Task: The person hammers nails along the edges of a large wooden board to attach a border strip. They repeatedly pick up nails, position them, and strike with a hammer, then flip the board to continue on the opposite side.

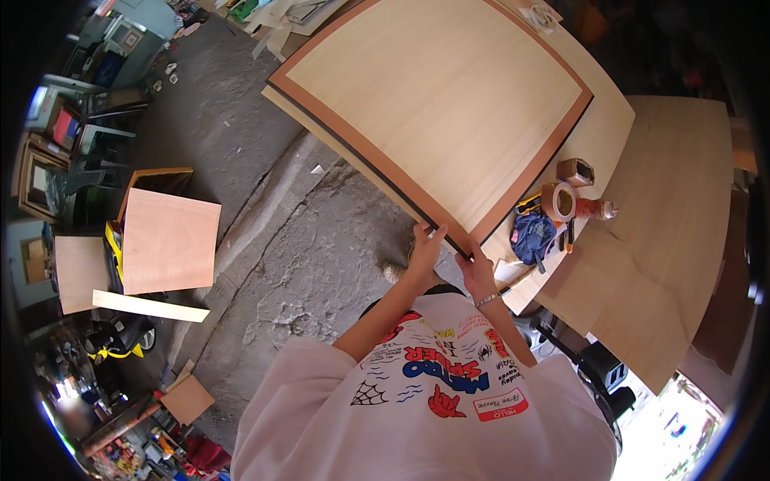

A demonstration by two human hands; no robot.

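Observation:
A large light-wood board with a brown border and a thin black edge lies on the worktable, its near corner pointing toward me. My left hand grips the black edge just left of that corner, thumb and fingers pinched about it. On the other side of the corner, my right hand is closed round the edge, a metal band on its wrist. The undersides of the fingers are partly hidden by the board and the hands.
Right of the board, the table holds a tape roll, a reddish bottle, a small brown box and a dark blue pouch. A plywood sheet extends beyond. At left, wood panels stand near a concrete step.

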